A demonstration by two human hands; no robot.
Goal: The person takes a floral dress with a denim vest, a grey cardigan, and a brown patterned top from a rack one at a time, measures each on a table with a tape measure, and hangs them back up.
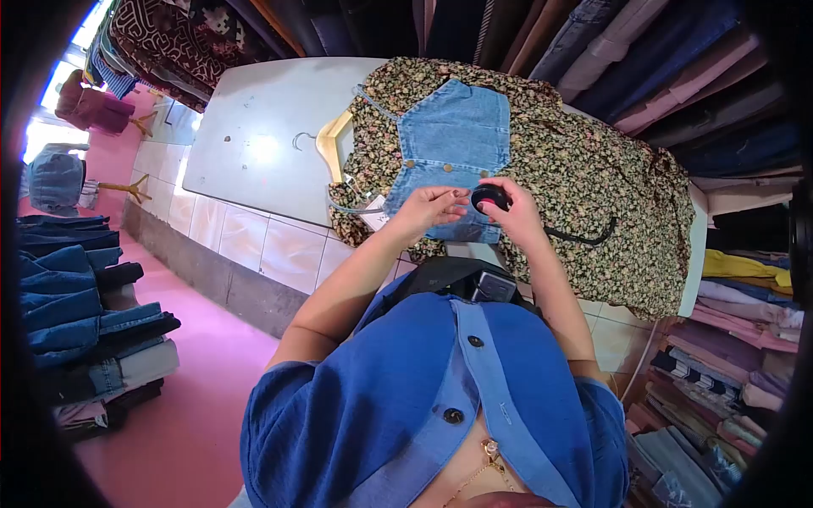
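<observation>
The right hand [518, 218] is closed round a small black disc [489, 197], held just above the hem of a denim top [453, 135]. The left hand [430, 207] is curled, its fingertips [460, 196] at the disc's 9 o'clock rim; whether they pinch it I cannot tell. A black strap [584, 237] trails from under the right hand toward 3 o'clock and probably belongs to the disc.

The top lies on a floral dress [584, 161], which covers the counter [254, 127] from the hands out to 3 o'clock and drapes over its near edge at 4 o'clock. A hanger [332, 144] sticks out at 10 o'clock, and a tag [373, 216] sits at 9 o'clock by the counter edge.

The only bare counter is at 10 o'clock, beyond the hanger. The tiled front drops away right below the hands. The pink floor [203, 398] is open at 8 o'clock, hemmed by stacked jeans [85, 322] at 9 o'clock; folded cloth [728, 339] crowds 4 o'clock, and hung garments [593, 42] close off 12 o'clock
</observation>
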